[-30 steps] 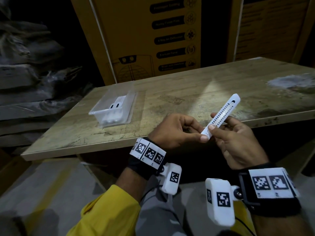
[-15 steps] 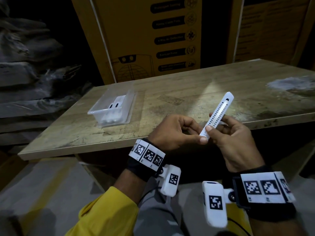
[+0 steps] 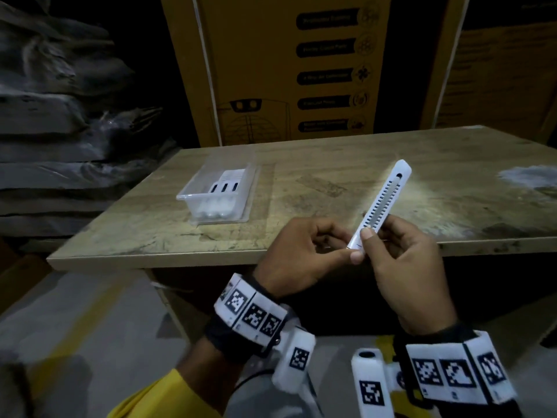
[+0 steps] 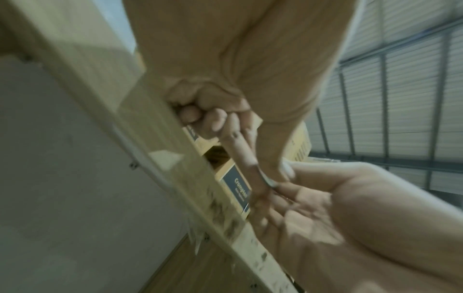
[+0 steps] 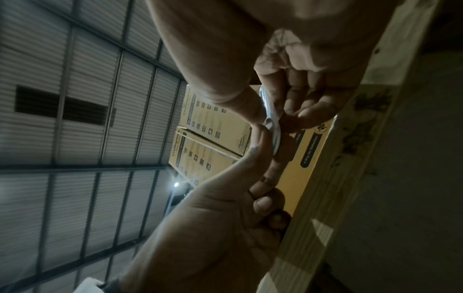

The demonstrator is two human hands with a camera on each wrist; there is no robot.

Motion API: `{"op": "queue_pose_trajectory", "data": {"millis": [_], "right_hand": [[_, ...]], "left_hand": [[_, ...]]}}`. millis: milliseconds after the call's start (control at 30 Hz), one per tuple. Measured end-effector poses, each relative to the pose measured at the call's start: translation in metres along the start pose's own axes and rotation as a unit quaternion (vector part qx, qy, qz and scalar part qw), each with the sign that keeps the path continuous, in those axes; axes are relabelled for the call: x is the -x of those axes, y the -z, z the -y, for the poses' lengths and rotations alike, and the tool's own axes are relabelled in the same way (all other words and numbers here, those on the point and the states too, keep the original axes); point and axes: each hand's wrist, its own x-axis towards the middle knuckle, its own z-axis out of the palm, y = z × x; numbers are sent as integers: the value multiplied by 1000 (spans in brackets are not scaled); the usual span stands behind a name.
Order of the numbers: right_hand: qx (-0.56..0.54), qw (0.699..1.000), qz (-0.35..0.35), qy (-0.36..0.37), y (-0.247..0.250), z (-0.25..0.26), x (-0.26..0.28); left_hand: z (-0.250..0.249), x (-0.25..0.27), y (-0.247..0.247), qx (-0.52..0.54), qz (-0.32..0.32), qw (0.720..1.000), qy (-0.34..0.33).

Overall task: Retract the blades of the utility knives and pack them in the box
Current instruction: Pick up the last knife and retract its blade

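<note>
A white utility knife [image 3: 381, 200] with a notched slider track points up and to the right over the table's front edge. My right hand [image 3: 401, 267] holds its lower end, thumb on top and fingers curled behind. My left hand [image 3: 304, 254] pinches the bottom tip of the same knife [image 5: 271, 126] between thumb and curled fingers. No blade shows at the upper end. The clear plastic box [image 3: 220, 194] sits at the table's left with several white knives inside. In the left wrist view the knife is mostly hidden by my fingers [image 4: 240, 148].
The worn wooden table [image 3: 331, 182] has a pale smear at its right. Tall yellow cartons [image 3: 295, 64] stand behind it. Dark stacked sacks [image 3: 60, 116] lie at the left. The grey floor [image 3: 75, 327] shows below the table edge.
The knife has tilted a little more upright and shifted left, closer to me, with both hands holding its lower end throughout.
</note>
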Motion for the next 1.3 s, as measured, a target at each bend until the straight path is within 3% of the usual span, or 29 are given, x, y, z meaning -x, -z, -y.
{"op": "queue_pose_trajectory", "data": {"millis": [133, 200, 333, 467, 533, 633, 667, 800, 933, 1200, 1300], "right_hand": [[10, 999, 47, 22, -26, 17, -2], [7, 998, 66, 17, -41, 22, -5], [-52, 993, 97, -45, -74, 37, -16], [-74, 983, 140, -97, -104, 53, -30], [-72, 981, 147, -107, -117, 61, -41], [-42, 982, 145, -115, -140, 71, -58], [-19, 983, 140, -114, -148, 73, -65], [142, 979, 127, -71, -182, 70, -89], [290, 949, 116, -34, -219, 68, -102], [422, 901, 97, -21, -230, 70, -108], [422, 902, 93, -18, -230, 70, -105]], "left_hand": [[-11, 17, 30, -12, -82, 997, -1], [-18, 26, 46, -70, -117, 991, -16], [-29, 40, 79, -160, -147, 975, -47], [-28, 45, 109, -183, -175, 965, -66], [-21, 44, 122, -228, -252, 936, -89], [-3, 37, 145, -320, -402, 854, -87], [1, 32, 152, -311, -420, 850, -63], [23, 17, 170, -233, -394, 888, 41], [40, 18, 182, -174, -347, 918, 78], [52, 10, 178, -150, -334, 928, 75], [52, 10, 178, -156, -335, 926, 79]]}}
